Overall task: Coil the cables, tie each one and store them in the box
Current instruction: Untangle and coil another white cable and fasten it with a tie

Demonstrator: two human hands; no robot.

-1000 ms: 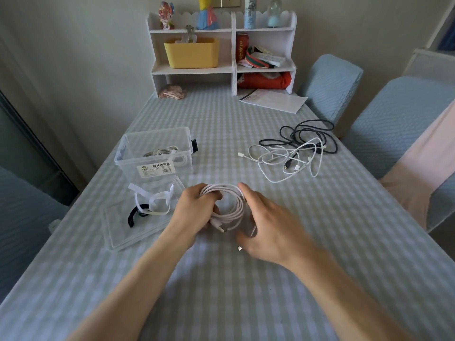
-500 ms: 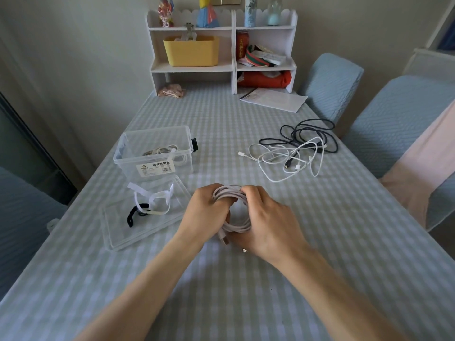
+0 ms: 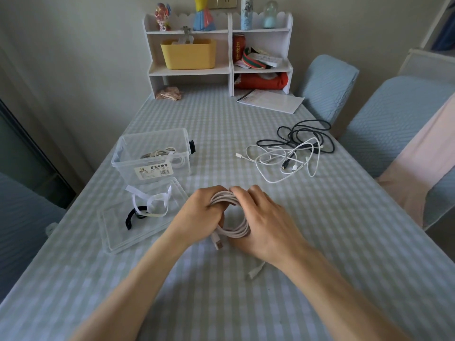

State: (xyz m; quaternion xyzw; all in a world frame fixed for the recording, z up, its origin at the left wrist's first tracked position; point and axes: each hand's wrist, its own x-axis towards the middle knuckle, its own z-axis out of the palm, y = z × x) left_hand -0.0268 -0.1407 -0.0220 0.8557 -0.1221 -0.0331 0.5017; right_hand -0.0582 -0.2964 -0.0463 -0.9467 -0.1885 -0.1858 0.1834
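White coil (image 3: 234, 232) sat between both hands, low centre of the table (image 3: 344, 230), its top strands bunched where the hands met. Left hand (image 3: 199, 212) gripped the coil at its 10 o'clock, fingers curled round the strands. Right hand (image 3: 263, 222) covered the 3 o'clock side, fingertips pinching the top of the loop, thumb side against the lower strands. One plug (image 3: 218, 242) stuck out at the coil's 6 o'clock; another plug end (image 3: 254, 273) lay on the cloth under the right wrist. Box (image 3: 152, 156) at 10 o'clock from the hands held one tied cable (image 3: 162, 153). Lid (image 3: 138, 217) just in front of it carried white ties (image 3: 152, 200) and a black tie (image 3: 133, 215). Loose cables (image 3: 293, 151) lay tangled at 1 o'clock, well apart.
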